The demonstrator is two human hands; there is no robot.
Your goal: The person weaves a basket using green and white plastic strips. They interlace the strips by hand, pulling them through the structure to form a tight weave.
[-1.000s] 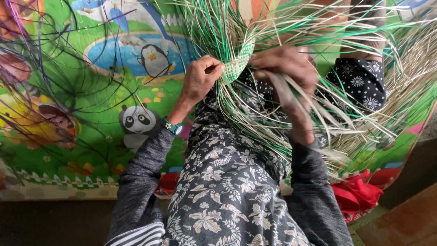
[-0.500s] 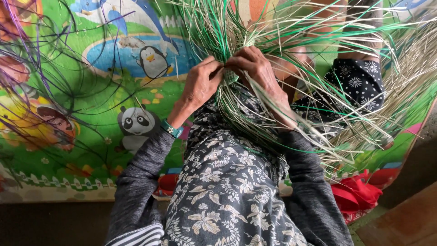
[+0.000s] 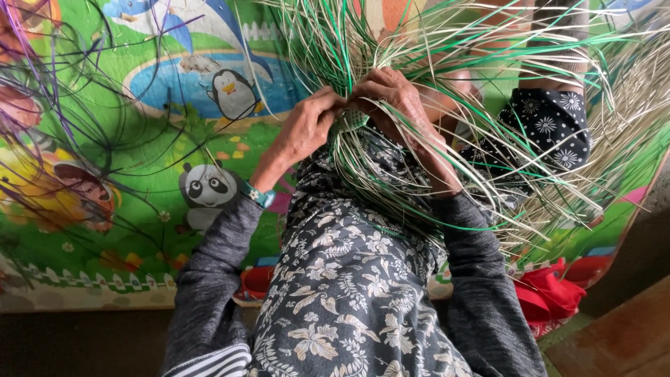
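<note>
The weave (image 3: 352,120) sits just above centre of the frame, a small green-and-pale plaited patch between my two hands. My left hand (image 3: 303,129) pinches its left edge, fingers curled shut on the strips. My right hand (image 3: 391,94) closes over its right side, fingers bent around the strips there. Loose strips (image 3: 488,139) fan out from the weave across the top and right of the frame, pale and green, draping over my right forearm. Below, my flowered lap (image 3: 349,279) fills the lower centre. The cartoon mat (image 3: 139,139) lies under it all on the left, dark purple strands (image 3: 63,105) scattered at upper left. A red cloth (image 3: 548,297) lies at lower right.
</note>
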